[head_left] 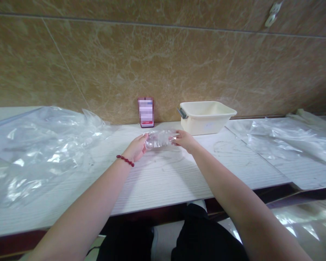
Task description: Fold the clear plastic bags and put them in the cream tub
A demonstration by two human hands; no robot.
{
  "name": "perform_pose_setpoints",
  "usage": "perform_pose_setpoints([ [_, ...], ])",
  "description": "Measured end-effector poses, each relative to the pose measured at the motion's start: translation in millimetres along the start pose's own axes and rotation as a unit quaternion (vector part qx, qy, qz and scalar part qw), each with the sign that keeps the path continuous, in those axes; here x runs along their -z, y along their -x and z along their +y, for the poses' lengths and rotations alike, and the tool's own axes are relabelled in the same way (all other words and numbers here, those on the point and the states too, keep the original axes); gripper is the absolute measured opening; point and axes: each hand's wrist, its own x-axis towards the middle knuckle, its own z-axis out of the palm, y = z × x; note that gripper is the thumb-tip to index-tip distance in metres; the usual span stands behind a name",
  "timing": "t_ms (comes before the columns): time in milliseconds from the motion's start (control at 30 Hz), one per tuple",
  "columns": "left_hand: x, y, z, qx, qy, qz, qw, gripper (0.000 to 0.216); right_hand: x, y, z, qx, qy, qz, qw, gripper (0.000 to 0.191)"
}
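A clear, crinkled piece of plastic (160, 139), perhaps a folded bag, is held between my two hands above the white tabletop (163, 177). My left hand (138, 146), with a red bead bracelet (125, 160) at the wrist, grips its left end. The fingers of my right hand (185, 140) close on its right end. Whether anything lies inside the plastic cannot be made out. Behind it, a phone (146, 112) leans upright against the wall.
A cream plastic tub (203, 121) with a grey handle stands behind my right hand. Large clear plastic bags (51, 137) lie spread at the left. More clear plastic (290, 137) covers part of the right side. A brown marbled wall (157, 65) borders the table's back.
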Motion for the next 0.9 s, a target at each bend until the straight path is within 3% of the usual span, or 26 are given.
perform_pose_setpoints([
  [133, 4, -3, -4, -0.023, -0.037, 0.006, 0.999, 0.014, 0, 3, -3, -0.007, 0.041, 0.003, 0.999, 0.019],
  [233, 7, -7, -9, -0.088, -0.111, 0.039, 0.989, 0.020, 0, 2, -1, -0.001, 0.069, -0.001, 0.998, 0.017],
  [367, 12, -12, -14, -0.195, -0.237, 0.095, 0.947, 0.028, 0, 0, 5, 0.032, 0.134, -0.011, 0.990, 0.024],
  [500, 16, -12, -12, -0.254, -0.338, 0.116, 0.899, 0.029, -1, 1, 8, 0.066, 0.213, 0.010, 0.975, 0.030],
  [667, 14, -5, -6, -0.276, -0.426, 0.125, 0.853, 0.028, -3, 4, 5, 0.059, 0.227, 0.005, 0.972, 0.035],
  [833, 14, 0, -4, -0.248, -0.413, 0.122, 0.868, 0.037, -1, 5, 3, 0.019, 0.265, -0.015, 0.964, 0.037],
  [900, 16, -2, -5, -0.243, -0.433, 0.101, 0.862, 0.031, 0, 6, 2, 0.008, 0.286, -0.035, 0.957, 0.038],
])
